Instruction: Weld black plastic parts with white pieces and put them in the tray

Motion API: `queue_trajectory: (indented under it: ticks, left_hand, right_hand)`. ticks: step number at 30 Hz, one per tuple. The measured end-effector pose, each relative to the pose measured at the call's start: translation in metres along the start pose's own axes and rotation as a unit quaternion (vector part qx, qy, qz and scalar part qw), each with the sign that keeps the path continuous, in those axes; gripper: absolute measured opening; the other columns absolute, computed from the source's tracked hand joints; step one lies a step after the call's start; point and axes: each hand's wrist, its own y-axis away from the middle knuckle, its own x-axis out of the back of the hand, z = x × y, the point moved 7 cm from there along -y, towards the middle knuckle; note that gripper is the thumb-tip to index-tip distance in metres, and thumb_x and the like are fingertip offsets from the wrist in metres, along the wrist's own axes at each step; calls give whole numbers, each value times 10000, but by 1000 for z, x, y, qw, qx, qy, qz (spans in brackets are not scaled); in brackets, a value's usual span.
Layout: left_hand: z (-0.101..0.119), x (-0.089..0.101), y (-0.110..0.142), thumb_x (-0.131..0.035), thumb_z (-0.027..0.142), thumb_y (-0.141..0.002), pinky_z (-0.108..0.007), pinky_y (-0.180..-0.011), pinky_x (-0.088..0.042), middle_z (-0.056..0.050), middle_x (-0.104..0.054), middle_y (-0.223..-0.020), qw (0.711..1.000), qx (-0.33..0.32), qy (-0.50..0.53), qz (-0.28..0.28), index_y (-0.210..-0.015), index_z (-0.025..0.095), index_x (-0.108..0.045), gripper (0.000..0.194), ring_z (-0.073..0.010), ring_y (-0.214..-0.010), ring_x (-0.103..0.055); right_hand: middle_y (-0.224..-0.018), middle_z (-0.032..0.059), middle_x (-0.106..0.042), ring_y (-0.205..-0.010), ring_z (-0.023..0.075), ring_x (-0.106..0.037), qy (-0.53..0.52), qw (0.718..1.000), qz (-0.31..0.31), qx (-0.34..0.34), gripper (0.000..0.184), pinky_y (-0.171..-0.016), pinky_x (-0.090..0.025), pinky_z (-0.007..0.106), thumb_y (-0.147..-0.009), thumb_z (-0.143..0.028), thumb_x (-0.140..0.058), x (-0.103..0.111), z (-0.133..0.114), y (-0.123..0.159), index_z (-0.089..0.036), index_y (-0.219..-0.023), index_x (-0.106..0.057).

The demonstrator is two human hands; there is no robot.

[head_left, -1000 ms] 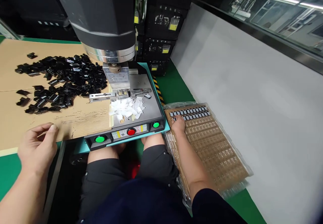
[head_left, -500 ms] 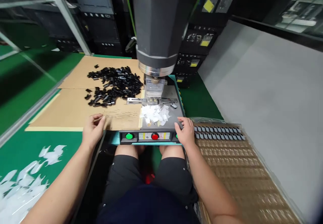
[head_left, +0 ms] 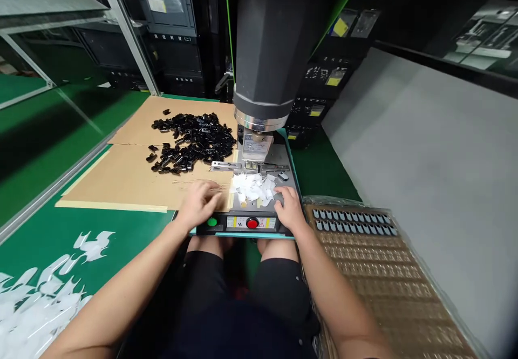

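My left hand hovers at the front edge of the cardboard sheet, close to the green button. Its thumb stands apart from the loosely bent fingers, and I see nothing in it. At the right of the machine's grey plate, my right hand has its fingers apart, fingertips beside a heap of thin white film pieces. Behind that heap lies a metal fixture under the press head. One small grey-and-black part rests right of the fixture.
Many small black plastic parts are heaped on the cardboard. A red button is on the front panel. At right, a brown tray holds rows of small parts. White scraps lie on the green surface at left.
My left hand has moved right, from the cardboard's front edge to near the green button. My right hand has shifted slightly left towards the white pieces. The camera view has shifted a little.
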Motion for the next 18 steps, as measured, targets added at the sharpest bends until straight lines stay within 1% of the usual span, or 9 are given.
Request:
queue_trajectory:
  ticks: [2,3,5,9,12,15,18]
  left_hand:
    - [28,-28,2,-624,423,-1016,-487,-1030,-486,-105,-704,-1204,998,-31,9,-53,-1190,251,-670,249,-303,-1173,-628]
    - [38,-40,2,-622,422,-1022,-493,-1019,-485,-108,-702,-1212,997,-43,9,-71,-1206,254,-671,254,-306,-1178,-623]
    - [53,-57,2,-621,422,-1029,-503,-1014,-478,-114,-693,-1243,994,-59,4,-89,-1235,257,-670,268,-314,-1201,-612]
    - [75,-78,-4,-629,407,-1032,-505,-997,-465,-125,-668,-1306,992,-85,-21,-93,-1276,250,-666,292,-320,-1210,-594]
    - [94,-93,-9,-642,409,-1027,-508,-964,-453,-131,-658,-1320,986,-120,-47,-105,-1291,243,-669,313,-326,-1192,-580]
    - [109,-109,-16,-652,456,-1020,-525,-924,-435,-150,-658,-1299,980,-140,-85,-117,-1262,231,-686,333,-347,-1174,-565]
    - [114,-121,-24,-645,511,-1016,-535,-903,-423,-169,-657,-1265,977,-133,-120,-113,-1188,206,-710,356,-363,-1165,-552]
  right_hand:
    - [-1314,108,-613,-1225,310,-582,6,999,-27,16,569,-1111,-499,490,-791,-80,-569,-3,-4,-2,-253,-1318,-694]
    - [-1324,104,-609,-1229,310,-578,8,999,-36,23,587,-1113,-499,493,-791,-74,-573,-5,-6,-3,-266,-1331,-699]
    - [-1321,99,-611,-1218,311,-575,10,999,-43,31,570,-1099,-507,497,-815,-78,-580,-9,-9,-4,-283,-1329,-717]
    - [-1273,105,-635,-1185,311,-577,10,999,-24,30,418,-1069,-516,503,-915,-140,-579,-14,-9,-6,-279,-1264,-762]
    - [-1199,105,-657,-1141,303,-593,9,1000,0,17,319,-1045,-524,487,-965,-190,-580,-15,-6,-6,-271,-1197,-784]
    - [-1140,101,-675,-1095,290,-610,9,1000,17,11,277,-1014,-531,455,-993,-209,-560,-15,-5,-4,-257,-1149,-784]
    - [-1096,97,-690,-1063,278,-625,2,999,35,4,267,-996,-530,427,-1014,-211,-530,-13,-3,-3,-244,-1106,-778]
